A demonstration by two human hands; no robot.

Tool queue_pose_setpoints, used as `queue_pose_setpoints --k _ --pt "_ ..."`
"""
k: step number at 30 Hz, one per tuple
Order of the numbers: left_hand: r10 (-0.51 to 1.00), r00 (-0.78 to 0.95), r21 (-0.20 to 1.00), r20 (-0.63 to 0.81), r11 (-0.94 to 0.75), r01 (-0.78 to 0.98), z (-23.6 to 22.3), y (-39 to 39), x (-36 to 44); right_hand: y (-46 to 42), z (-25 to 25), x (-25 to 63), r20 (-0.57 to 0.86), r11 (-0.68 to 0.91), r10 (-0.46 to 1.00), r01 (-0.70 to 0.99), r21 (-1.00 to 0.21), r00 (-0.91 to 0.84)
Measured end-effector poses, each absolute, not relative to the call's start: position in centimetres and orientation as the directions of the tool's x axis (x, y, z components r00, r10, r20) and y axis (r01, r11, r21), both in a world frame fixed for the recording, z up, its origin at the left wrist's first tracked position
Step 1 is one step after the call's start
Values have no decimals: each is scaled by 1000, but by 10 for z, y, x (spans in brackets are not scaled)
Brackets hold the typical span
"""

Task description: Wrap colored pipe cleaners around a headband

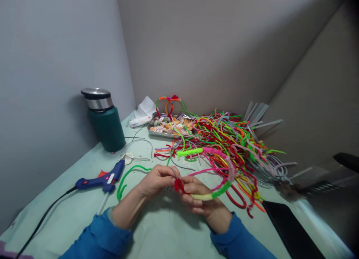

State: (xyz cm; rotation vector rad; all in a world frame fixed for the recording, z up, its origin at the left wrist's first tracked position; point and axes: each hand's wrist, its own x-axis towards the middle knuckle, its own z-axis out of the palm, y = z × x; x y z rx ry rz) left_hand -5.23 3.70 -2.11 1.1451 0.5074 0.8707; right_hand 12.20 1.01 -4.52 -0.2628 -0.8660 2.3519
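Note:
Between my hands is a headband [231,168] wound with fuzzy pipe cleaner in lime, pink, green and pale yellow sections. Its red-wrapped stretch [181,185] lies at my fingertips. My right hand [200,199] is closed around the pale yellow and red part. My left hand [158,181] pinches at the red end, where a bit of bare grey band shows; exactly what those fingertips grip is partly hidden. A pink pipe cleaner strand [209,170] runs across inside the curve. Near my left forearm a loose green pipe cleaner [126,176] lies on the table.
A blue glue gun [109,179] with its cord rests at left, beside a teal bottle [106,128]. Behind are a metal tray [168,134] of small decorations and white tissue [146,109]. Right of these lie heaped pipe cleaners [241,139] and a black flat object [291,225].

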Motion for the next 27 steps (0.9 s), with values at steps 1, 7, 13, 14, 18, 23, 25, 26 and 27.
queue_pose_setpoints --k 1,7,13,14,18,23,25,26,27 --pt "819 570 930 67 156 -334 -20 37 -51 10 -46 122 25 -592 621 -490 -640 -784" --pt "896 441 957 44 88 -276 -16 35 -47 10 -45 118 -10 -513 749 -571 -641 -662" --pt "953 297 977 62 3 -214 -11 36 -43 9 -35 110 -51 -343 882 -566 -750 -468" --pt "959 276 979 59 -2 -203 -10 36 -42 10 -34 109 -54 -318 894 -544 -777 -445" --pt "980 197 987 27 5 -158 -10 37 -39 13 -38 101 -80 -209 948 -413 -886 -308" --pt "993 116 989 -19 36 -142 -13 38 -37 15 -46 94 -48 -72 994 -251 -965 -97" --pt "994 104 991 -40 53 -123 -13 38 -38 14 -47 93 16 9 999 -190 -982 -36" --pt "994 101 992 -46 57 -110 -12 38 -38 14 -46 93 37 33 999 -164 -986 -18" --pt "994 102 993 -48 58 -98 -12 38 -38 14 -46 93 40 37 999 -151 -988 -16"
